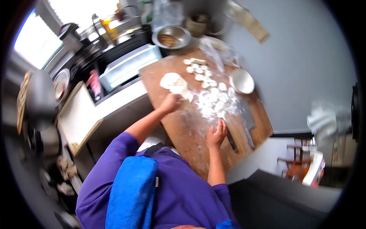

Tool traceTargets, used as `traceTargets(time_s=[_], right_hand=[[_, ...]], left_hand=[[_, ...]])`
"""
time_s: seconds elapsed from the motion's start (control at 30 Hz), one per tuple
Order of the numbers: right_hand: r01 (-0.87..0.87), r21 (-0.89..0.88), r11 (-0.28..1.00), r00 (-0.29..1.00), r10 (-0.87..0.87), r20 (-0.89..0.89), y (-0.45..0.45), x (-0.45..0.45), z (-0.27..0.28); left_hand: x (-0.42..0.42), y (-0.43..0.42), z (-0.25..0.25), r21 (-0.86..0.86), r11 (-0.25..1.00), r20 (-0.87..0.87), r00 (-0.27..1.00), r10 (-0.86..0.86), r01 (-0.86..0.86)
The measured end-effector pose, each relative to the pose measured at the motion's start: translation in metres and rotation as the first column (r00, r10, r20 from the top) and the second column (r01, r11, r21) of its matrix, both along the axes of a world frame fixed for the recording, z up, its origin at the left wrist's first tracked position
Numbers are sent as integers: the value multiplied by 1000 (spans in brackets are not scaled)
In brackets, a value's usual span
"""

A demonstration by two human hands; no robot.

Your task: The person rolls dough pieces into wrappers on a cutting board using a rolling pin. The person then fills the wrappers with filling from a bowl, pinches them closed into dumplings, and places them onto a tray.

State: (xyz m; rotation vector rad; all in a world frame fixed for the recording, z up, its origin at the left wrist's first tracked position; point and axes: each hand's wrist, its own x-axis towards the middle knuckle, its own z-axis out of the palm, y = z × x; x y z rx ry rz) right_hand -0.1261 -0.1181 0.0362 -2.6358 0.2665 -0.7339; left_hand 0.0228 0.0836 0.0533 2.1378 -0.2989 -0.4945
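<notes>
My left hand (172, 103) is closed on the edge of a thin dough wrapper (185, 102), partly smeared by motion. Just beyond it, several flat round wrappers (172, 81) lie overlapping on the wooden board (183, 131). My right hand (217, 134) rests low over the board with its fingers stretched apart, fingertips at the near edge of a patch of white flour (207, 105). Floured dough pieces (220, 105) sit in that patch. Farther back, several small dough lumps (199, 71) are scattered in a cluster.
A white bowl (242, 81) stands at the board's right edge, near a broad blade (247, 116) and a dark-handled tool (231, 142). Behind the board are a metal bowl (183, 37) with brownish contents and a plastic bag (213, 51). A pale rectangular tray (129, 68) lies left.
</notes>
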Motion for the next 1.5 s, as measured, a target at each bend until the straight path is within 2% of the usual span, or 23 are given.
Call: traceTargets(time_s=[0.03, 0.07, 0.1, 0.13, 0.17, 0.2, 0.23, 0.27, 0.33, 0.4, 0.5, 0.6, 0.7, 0.87, 0.93, 1.07, 1.17, 1.23, 1.3, 1.4, 1.43, 1.47, 1.5], right_hand=[[-39, 91, 995, 999, 39, 3, 4, 4, -4], [-75, 180, 981, 997, 75, 8, 8, 10, -7], [-112, 223, 968, 994, 108, 32, 9, 14, -14], [-147, 223, 964, 989, 143, 35, 12, 13, -16], [-126, 328, 936, 992, 125, 22, 15, 12, -16], [-107, 432, 896, 993, 115, 8, 18, 11, -18], [-60, 397, 916, 993, 95, -68, 16, 8, -30], [-21, 357, 934, 987, 78, -144, 11, 3, -43], [-6, 255, 967, 972, 66, -226, 10, -4, -40], [28, 368, 929, 998, -7, -59, -1, -14, -71], [98, 451, 887, 988, -33, -149, 4, -23, -61], [95, 311, 946, 995, -89, -33, 15, -11, -64], [54, 226, 973, 997, -66, 43, 56, 21, -50], [-272, 248, 930, 946, 306, -107, 219, 65, 2], [-317, 402, 859, 884, 421, -204, 279, 76, 2], [-573, 256, 779, 769, 619, -160, 392, 83, 16], [-588, 243, 772, 756, 631, -175, 425, 101, 16], [-523, 272, 807, 800, 576, -170, 418, 129, 8], [-350, 386, 853, 891, 430, -143, 395, 170, -1], [-51, 789, 612, 974, 207, -98, 337, 236, -1], [56, 865, 498, 976, 154, -151, 323, 246, 18], [154, 847, 510, 970, 83, -227, 297, 268, 15], [205, 869, 450, 969, 31, -244, 276, 283, 15]], left_hand=[[-3, -3, -21, 55, 996, 336, 940, 53, -75], [-4, -7, -21, -113, 990, 285, 952, 114, -84], [-9, -13, -16, -229, 971, 192, 974, 118, -73], [-15, -15, -6, -230, 969, 70, 991, 110, -91], [-21, -18, -2, -382, 905, -216, 970, 108, -186], [-28, -17, -3, -585, 742, -483, 876, 6, -327], [-39, -8, 25, -599, 631, -684, 725, -82, -493], [-48, 1, 25, -620, 526, -739, 658, -144, -582], [-61, 25, 32, -695, 394, -717, 617, -323, -601], [-74, 55, 39, -684, 366, -729, 572, -377, -631], [-87, 102, 24, -659, 330, -751, 572, -329, -675], [-101, 159, 17, -717, 259, -697, 665, -268, -647], [-113, 224, 9, -689, 162, -723, 658, -211, -706], [-147, 341, -7, -669, 39, -740, 662, -120, -742], [-160, 380, -16, -656, -10, -753, 655, -66, -755], [-189, 446, -18, -622, -47, -782, 618, 80, -782], [-204, 478, -22, -684, -152, -729, 671, 134, -713], [-211, 495, -24, -703, -213, -709, 689, 147, -678], [-218, 504, -21, -664, -299, -745, 642, 183, -685], [-222, 506, -30, -621, -336, -782, 590, 202, -708], [-220, 504, -31, -612, -320, -791, 574, 215, -723], [-217, 502, -31, -601, -307, -799, 555, 231, -738], [-213, 497, -30, -606, -299, -795, 554, 247, -737]])
